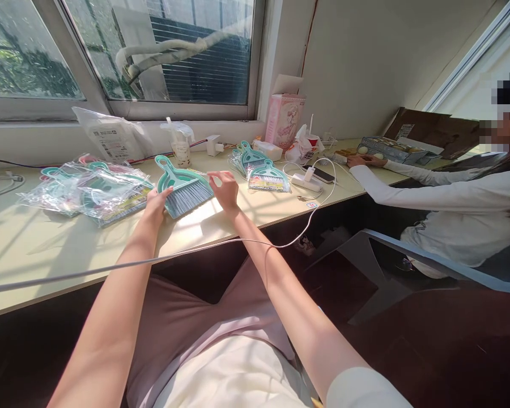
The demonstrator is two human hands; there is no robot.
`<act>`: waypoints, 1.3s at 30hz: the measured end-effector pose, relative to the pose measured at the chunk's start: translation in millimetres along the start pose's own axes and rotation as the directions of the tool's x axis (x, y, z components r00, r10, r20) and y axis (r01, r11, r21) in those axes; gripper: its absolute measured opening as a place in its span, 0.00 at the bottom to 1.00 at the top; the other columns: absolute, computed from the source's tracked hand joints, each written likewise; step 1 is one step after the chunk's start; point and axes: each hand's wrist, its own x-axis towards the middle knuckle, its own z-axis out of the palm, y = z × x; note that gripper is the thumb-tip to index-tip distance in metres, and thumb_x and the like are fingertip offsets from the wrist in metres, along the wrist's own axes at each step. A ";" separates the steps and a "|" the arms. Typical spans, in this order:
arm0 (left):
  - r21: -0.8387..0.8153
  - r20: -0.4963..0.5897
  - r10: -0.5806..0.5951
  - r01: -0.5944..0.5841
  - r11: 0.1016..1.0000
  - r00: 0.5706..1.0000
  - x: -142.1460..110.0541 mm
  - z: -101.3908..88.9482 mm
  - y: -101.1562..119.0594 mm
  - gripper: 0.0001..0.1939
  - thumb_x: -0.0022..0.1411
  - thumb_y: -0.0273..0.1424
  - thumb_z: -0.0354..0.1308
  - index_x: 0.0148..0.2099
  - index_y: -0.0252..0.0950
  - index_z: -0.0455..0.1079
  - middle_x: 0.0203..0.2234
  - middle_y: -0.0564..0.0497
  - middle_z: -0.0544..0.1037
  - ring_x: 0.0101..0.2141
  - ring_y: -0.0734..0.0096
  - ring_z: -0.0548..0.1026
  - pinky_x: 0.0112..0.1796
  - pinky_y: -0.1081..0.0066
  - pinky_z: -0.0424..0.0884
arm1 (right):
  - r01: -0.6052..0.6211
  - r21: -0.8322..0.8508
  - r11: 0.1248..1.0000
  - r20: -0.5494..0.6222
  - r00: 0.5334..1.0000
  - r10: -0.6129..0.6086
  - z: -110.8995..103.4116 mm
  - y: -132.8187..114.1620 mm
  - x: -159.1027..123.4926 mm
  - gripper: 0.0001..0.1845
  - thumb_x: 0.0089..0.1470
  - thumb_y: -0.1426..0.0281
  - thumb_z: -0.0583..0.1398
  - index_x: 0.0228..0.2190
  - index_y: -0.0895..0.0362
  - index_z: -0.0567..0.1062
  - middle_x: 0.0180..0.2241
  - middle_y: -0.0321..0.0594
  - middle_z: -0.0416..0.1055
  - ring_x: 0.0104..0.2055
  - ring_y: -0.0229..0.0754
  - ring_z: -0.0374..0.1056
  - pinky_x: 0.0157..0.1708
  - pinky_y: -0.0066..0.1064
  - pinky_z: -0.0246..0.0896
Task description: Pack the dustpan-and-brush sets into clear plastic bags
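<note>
Holding teal brush set point(189, 197), bag label point(106, 136) blurred

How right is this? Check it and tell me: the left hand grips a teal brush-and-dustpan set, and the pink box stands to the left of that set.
One thing is wrong: the head view shows the pink box to the right of the set. The left hand does grip the teal brush-and-dustpan set.

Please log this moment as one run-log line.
left hand: holds dustpan-brush set | right hand: at set's right end | bagged sets: left
</note>
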 end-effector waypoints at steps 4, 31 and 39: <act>-0.102 -0.001 -0.179 0.178 0.979 0.984 -1.2 3.3 -0.9 0.26 0.48 0.49 0.82 0.41 0.42 0.76 0.27 0.51 0.77 0.28 0.59 0.80 0.25 0.63 0.78 | 0.295 0.021 0.955 0.186 0.938 -0.294 4.5 -10.3 -8.0 0.16 0.73 0.76 0.62 0.45 0.47 0.89 0.64 0.35 0.81 0.73 0.45 0.67 0.78 0.42 0.56; -0.147 0.045 -0.268 0.272 0.951 0.962 -2.7 1.2 -9.0 0.19 0.50 0.32 0.79 0.43 0.41 0.77 0.37 0.48 0.84 0.38 0.61 0.81 0.39 0.66 0.78 | 0.109 0.364 0.925 -0.016 0.994 -0.111 23.7 14.9 6.8 0.05 0.66 0.69 0.72 0.37 0.47 0.91 0.71 0.38 0.73 0.78 0.56 0.60 0.76 0.51 0.60; -0.113 0.043 -0.258 0.262 0.959 0.965 -2.9 2.6 -7.1 0.20 0.49 0.34 0.78 0.43 0.42 0.77 0.39 0.45 0.84 0.42 0.54 0.83 0.42 0.62 0.81 | 0.028 0.134 0.991 0.009 1.000 -0.030 15.0 -1.1 -3.9 0.05 0.70 0.67 0.71 0.43 0.48 0.91 0.70 0.41 0.72 0.70 0.53 0.64 0.69 0.46 0.63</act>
